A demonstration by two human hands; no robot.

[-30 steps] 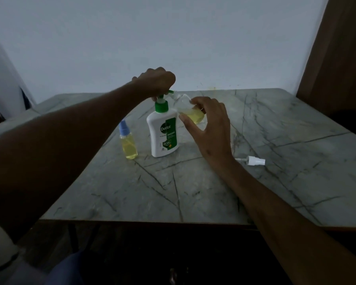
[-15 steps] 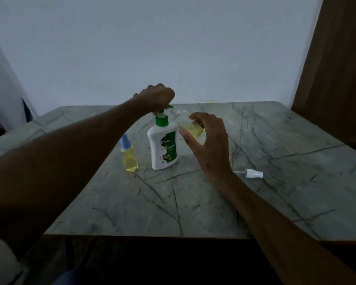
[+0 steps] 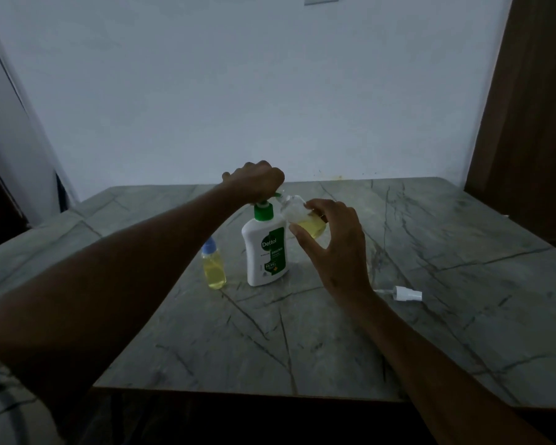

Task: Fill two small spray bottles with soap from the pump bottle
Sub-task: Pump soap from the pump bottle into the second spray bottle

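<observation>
While the left hand (image 3: 256,181) pressed down on the green pump head of the white pump bottle (image 3: 265,248) at the centre of the frame, the right hand (image 3: 333,248) pinched the open spray bottle (image 3: 304,220) between curled thumb and fingers, tilted, its mouth at the nozzle and yellow soap pooled in its lower part. Good practice here, by judgement, was slow, full strokes with the mouth kept under the nozzle, so that no soap ran onto the marble table (image 3: 446,252). Left of the pump bottle stood the capped, filled spray bottle (image 3: 213,268); the loose sprayer cap (image 3: 405,293) lay at right of centre.
</observation>
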